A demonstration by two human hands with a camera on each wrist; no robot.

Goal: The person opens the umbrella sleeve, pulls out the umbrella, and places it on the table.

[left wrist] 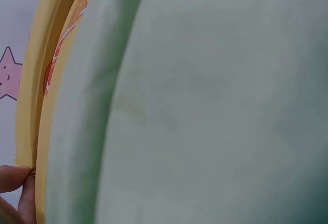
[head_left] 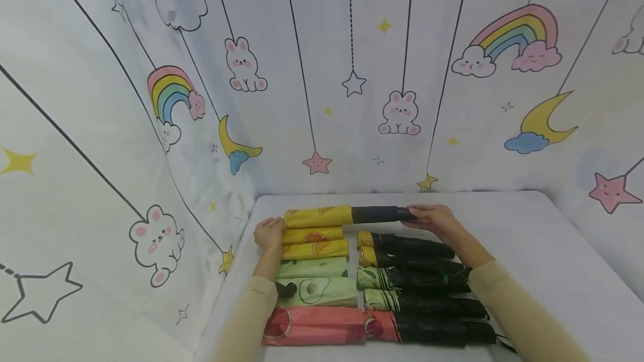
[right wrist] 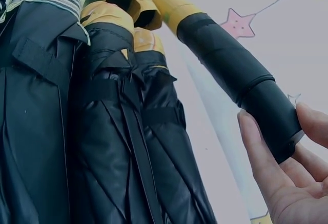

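Note:
A folding umbrella [head_left: 374,214], black at its right part, lies lengthwise at the back of the table with a yellow orange-print sleeve [head_left: 318,217] over its left part. My left hand [head_left: 269,233] pinches the sleeve's closed left end; in the left wrist view, thumb and finger [left wrist: 14,178] meet on the yellow fabric. Around the umbrella's black handle [right wrist: 269,114] the fingers and thumb of my right hand [head_left: 439,219] grip its right end. Just in front lie two more yellow sleeves [head_left: 314,235] and two yellow-and-black folded umbrellas [head_left: 412,245].
Nearer the front are green avocado-print sleeves [head_left: 327,291] with green-and-black umbrellas [head_left: 427,303] to their right. A red sleeve [head_left: 322,325] and a red-and-black umbrella [head_left: 432,329] lie nearest. The white table [head_left: 528,239] meets a printed curtain [head_left: 352,144] behind.

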